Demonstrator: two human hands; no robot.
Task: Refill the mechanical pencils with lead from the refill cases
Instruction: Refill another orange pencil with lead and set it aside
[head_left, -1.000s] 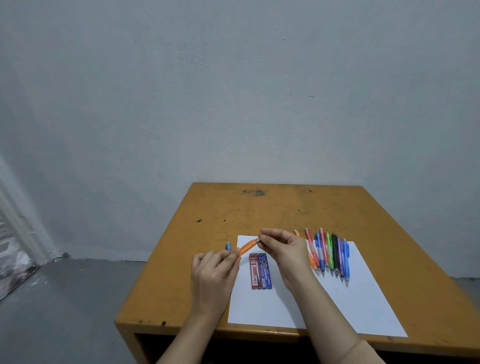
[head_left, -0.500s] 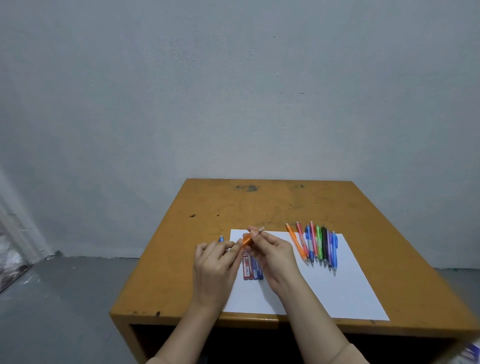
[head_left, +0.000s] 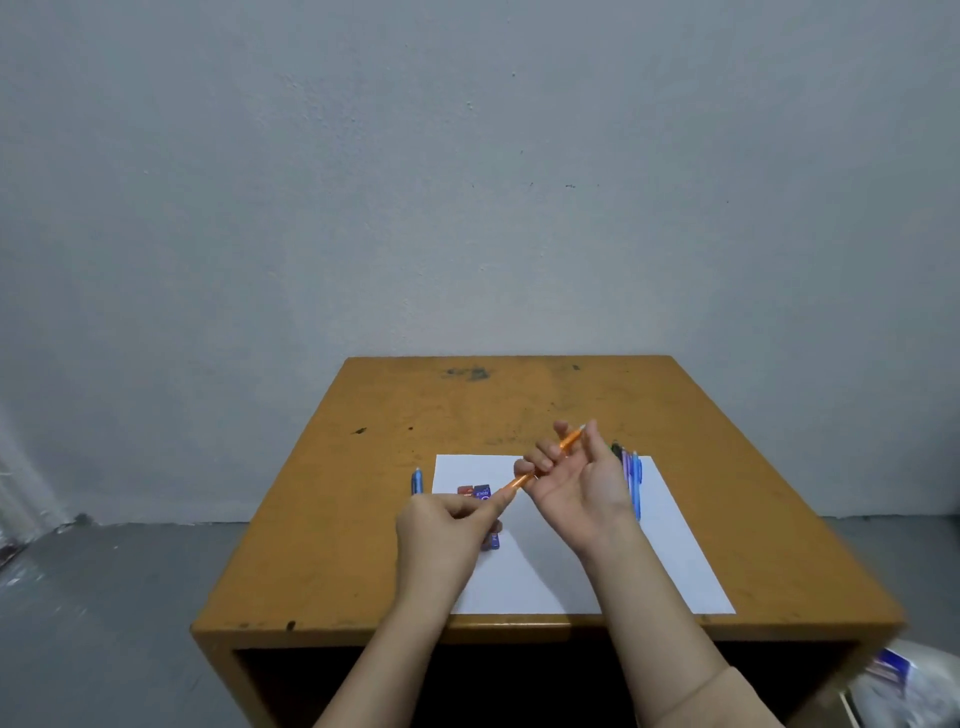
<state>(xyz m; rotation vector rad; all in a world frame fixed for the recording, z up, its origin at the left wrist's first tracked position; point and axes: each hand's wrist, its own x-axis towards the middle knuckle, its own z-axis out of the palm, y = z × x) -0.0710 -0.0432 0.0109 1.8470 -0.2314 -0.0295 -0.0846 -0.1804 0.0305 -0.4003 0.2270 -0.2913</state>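
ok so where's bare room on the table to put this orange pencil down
Bare: the table beyond the paper; the paper's near right part, below the pencil row; tabletop left of the blue pencil. Crowded: the refill cases by the left hand.

We see soft, even, rather cool light with no glare on the grey wall (head_left: 467, 182). Beneath the right hand (head_left: 576, 483) a faint, blurred-edged shadow lies on the sheet of paper (head_left: 675, 571), and the hollow under the counter (head_left: 753, 519) is black. The left hand (head_left: 441, 530) and the orange mechanical pencil (head_left: 545, 462) look slightly smeared. The frame's edges bend and blur, worst at the lower right corner.
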